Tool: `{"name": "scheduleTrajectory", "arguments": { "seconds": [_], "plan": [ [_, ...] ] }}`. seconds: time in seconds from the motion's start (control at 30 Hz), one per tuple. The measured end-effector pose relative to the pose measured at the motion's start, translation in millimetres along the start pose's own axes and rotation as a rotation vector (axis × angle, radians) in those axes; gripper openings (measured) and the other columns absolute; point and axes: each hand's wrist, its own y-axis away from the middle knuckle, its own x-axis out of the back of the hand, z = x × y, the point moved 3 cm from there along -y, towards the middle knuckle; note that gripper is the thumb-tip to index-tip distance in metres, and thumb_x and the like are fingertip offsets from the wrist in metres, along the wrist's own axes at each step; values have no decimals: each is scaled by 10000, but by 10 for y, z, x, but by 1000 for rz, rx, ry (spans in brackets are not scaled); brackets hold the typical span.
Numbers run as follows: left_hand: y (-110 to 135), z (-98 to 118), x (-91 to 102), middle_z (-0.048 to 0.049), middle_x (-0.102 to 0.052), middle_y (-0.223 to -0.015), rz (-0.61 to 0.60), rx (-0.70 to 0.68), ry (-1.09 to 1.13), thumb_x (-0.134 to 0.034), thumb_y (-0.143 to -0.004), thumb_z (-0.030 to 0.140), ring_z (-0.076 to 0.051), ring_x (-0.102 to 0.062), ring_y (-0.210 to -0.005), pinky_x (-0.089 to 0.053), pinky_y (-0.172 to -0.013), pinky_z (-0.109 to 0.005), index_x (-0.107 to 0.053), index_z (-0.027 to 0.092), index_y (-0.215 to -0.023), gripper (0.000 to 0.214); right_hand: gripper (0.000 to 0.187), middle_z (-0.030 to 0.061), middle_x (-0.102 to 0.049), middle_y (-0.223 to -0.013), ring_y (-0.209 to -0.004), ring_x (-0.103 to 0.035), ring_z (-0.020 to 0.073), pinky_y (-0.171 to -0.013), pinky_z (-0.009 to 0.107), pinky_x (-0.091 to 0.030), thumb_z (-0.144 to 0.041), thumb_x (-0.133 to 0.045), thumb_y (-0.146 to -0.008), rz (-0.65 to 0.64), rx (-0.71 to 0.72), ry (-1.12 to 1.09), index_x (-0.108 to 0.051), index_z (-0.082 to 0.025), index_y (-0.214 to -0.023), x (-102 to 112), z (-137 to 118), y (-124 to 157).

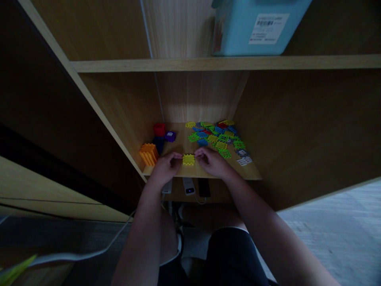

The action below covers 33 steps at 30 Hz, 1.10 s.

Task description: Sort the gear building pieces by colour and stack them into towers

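Observation:
A yellow toothed plastic tile point(188, 159) lies at the front of a wooden shelf board point(205, 171). My left hand point(165, 167) pinches its left edge and my right hand point(212, 162) pinches its right edge, fingers curled. Behind my right hand spreads a pile of several green, blue, yellow and red tiles point(218, 137). To the left stand an orange assembled cube point(148, 153), a dark blue cube point(158, 143), a red cube point(159, 129) and a small purple cube point(170, 136).
A light blue bin with a label point(256, 26) sits on the shelf above. White cards point(244, 161) lie at the shelf's right front. Small devices point(188, 186) and a cable point(89, 252) lie below the shelf. Wooden side walls close in left and right.

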Motion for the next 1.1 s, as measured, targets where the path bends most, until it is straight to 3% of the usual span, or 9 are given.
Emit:
{"name": "scheduleTrajectory", "arguments": {
  "seconds": [0.27, 0.4, 0.53, 0.73, 1.1],
  "plan": [
    [0, -27, -11, -34, -847, -1193, 9, 12, -9, -653, -997, 211, -252, -798, -1137, -612, -1065, -430, -770, 251, -1135, 186, 164, 52, -801, -1107, -1004, -760, 213, -934, 374, -595, -199, -619, -1032, 0, -7, 48, -669, -255, -1178, 22, -28, -4],
    [5, -32, 9, -44, -834, -1238, 15, -5, -48, -661, -991, 223, -262, -787, -1165, -601, -1106, -446, -763, 243, -1168, 206, 281, 55, -790, -1142, -1037, -741, 245, -946, 407, -582, -317, -774, -986, -11, -11, 107, -668, -268, -1241, 42, -46, -4],
    [9, -33, 8, -61, -809, -1314, -7, -16, -74, -711, -964, 241, -283, -767, -1230, -588, -1145, -463, -732, 241, -1283, 319, 457, 68, -785, -1208, -1080, -743, 263, -977, 430, -585, -356, -891, -910, -54, -1, 126, -663, -268, -1296, 21, -45, -14],
    [-32, -64, -72, -87, -741, -1462, -72, -72, -107, -853, -903, 373, -338, -687, -1392, -541, -1208, -533, -667, 266, -1404, 546, 420, 83, -782, -1275, -1205, -742, 275, -1082, 464, -580, -312, -873, -928, -53, 55, 91, -658, -265, -1286, -5, -19, -31],
    [-79, -139, -105, -62, -764, -1405, -76, -113, -74, -815, -936, 323, -305, -713, -1338, -549, -1182, -504, -667, 273, -1351, 444, 415, 71, -800, -1250, -1187, -765, 262, -1074, 458, -602, -295, -882, -918, -40, 67, 56, -679, -280, -1279, -22, 11, -30]
  ]
}}
